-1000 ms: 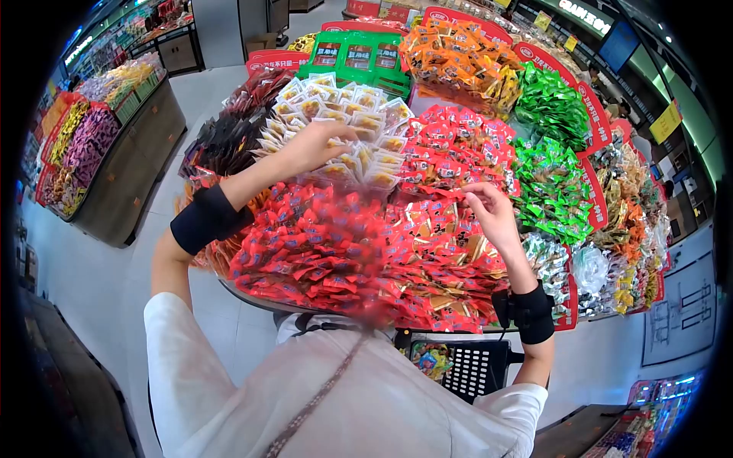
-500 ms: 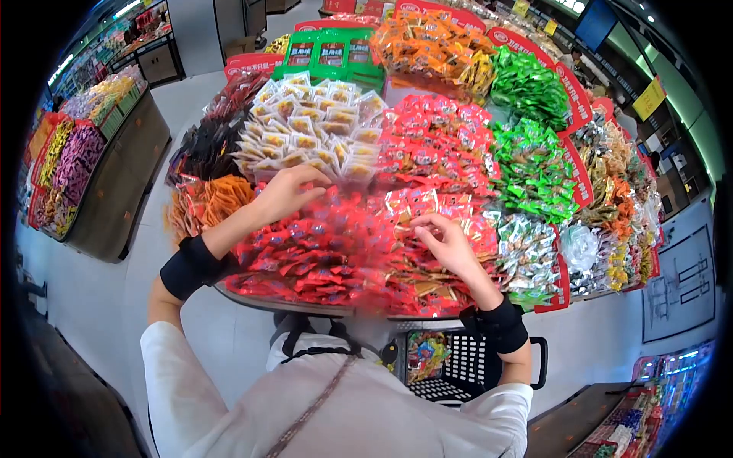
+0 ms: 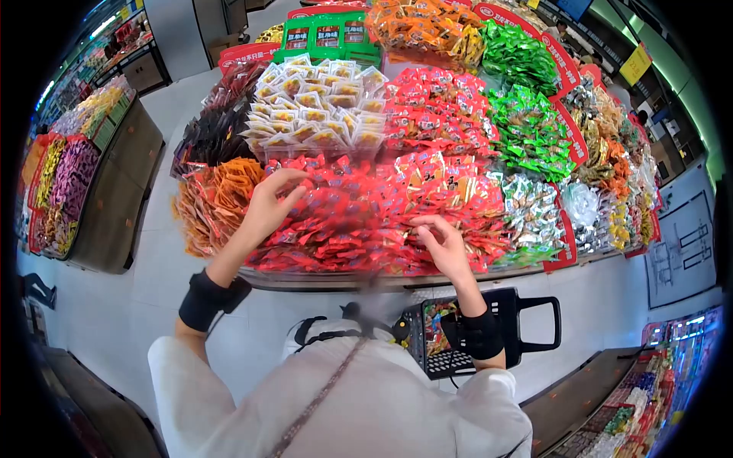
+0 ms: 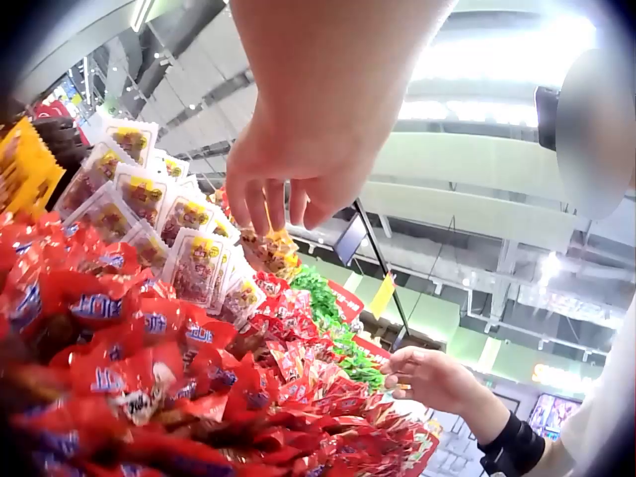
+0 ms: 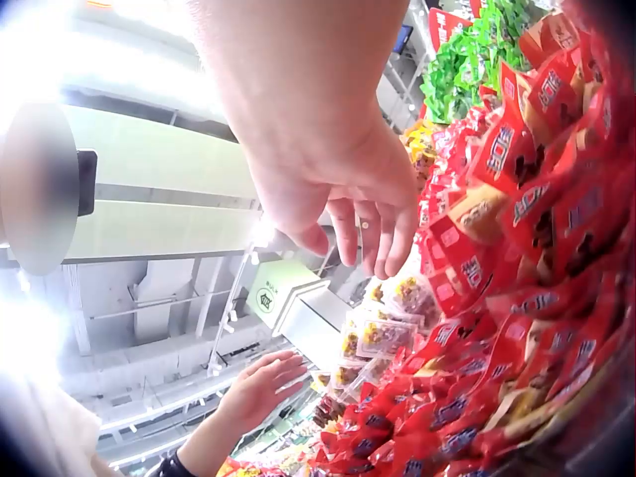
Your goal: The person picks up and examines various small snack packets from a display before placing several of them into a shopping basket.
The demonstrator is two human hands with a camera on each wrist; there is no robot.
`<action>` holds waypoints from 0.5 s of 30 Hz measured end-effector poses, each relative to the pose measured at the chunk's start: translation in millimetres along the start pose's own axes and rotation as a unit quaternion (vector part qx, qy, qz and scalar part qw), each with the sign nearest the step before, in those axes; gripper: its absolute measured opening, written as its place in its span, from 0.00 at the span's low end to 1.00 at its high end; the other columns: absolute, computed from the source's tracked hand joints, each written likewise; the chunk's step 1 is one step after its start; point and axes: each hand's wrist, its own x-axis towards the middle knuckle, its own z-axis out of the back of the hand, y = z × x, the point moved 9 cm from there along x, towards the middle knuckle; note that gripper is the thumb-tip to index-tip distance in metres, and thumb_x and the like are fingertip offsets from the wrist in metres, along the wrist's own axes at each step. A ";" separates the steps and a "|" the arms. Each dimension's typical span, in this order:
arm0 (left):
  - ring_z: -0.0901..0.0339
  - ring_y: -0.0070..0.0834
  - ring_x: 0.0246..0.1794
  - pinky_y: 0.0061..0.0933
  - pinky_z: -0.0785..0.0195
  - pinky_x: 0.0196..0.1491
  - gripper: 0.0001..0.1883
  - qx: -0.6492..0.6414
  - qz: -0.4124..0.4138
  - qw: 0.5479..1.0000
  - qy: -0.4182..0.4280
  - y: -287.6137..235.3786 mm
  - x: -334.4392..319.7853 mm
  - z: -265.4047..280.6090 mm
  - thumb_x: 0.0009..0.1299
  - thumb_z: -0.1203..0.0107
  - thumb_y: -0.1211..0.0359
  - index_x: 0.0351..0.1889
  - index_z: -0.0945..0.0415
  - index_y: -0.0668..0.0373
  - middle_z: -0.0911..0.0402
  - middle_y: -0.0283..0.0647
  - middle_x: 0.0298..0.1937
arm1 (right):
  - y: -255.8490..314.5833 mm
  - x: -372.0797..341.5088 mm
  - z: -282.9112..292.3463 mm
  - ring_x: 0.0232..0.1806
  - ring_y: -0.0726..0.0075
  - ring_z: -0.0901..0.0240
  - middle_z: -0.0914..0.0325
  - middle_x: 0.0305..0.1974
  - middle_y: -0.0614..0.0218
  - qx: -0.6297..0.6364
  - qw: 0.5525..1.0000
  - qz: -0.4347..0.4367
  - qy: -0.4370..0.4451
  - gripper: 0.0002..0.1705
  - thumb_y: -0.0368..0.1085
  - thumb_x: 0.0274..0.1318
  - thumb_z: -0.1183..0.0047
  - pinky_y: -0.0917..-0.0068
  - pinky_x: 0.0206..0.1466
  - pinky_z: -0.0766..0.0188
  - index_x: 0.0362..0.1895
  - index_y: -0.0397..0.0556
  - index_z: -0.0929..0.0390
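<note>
Loosely bent and holding nothing, my left hand [image 3: 276,204] hovers over the left part of a heap of red snack packets [image 3: 324,248]. In the left wrist view its fingers [image 4: 276,204] hang down, with clear-and-white packets [image 4: 199,263] behind them. My right hand [image 3: 444,244] is above the right side of the red packets, thumb and fingers apart, with nothing between them. The right wrist view shows red packets [image 5: 477,268] close beside that hand. Each wrist wears a black band.
Clear-and-white packets [image 3: 313,114] lie behind the red ones, orange packets [image 3: 229,187] on the left, green packets [image 3: 527,126] on the right. A black shopping basket [image 3: 508,328] with colourful packets stands below the counter edge. Another display stand [image 3: 114,191] is farther left.
My left hand has come back from over the clear-and-white packets to the red ones. My right hand has moved nearer and left over the red packets. More floor and basket show.
</note>
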 end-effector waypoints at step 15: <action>0.28 0.26 0.46 0.22 0.36 0.47 0.12 -0.146 0.093 0.984 -0.034 34.7 -156.0 -10.6 0.61 0.52 0.79 0.44 0.29 0.65 0.27 0.40 0.44 | -46.1 -82.1 -81.9 0.33 0.83 0.33 0.27 0.33 0.73 0.060 0.996 -0.047 -0.043 0.09 0.34 0.55 0.52 0.84 0.36 0.36 0.39 0.45 0.26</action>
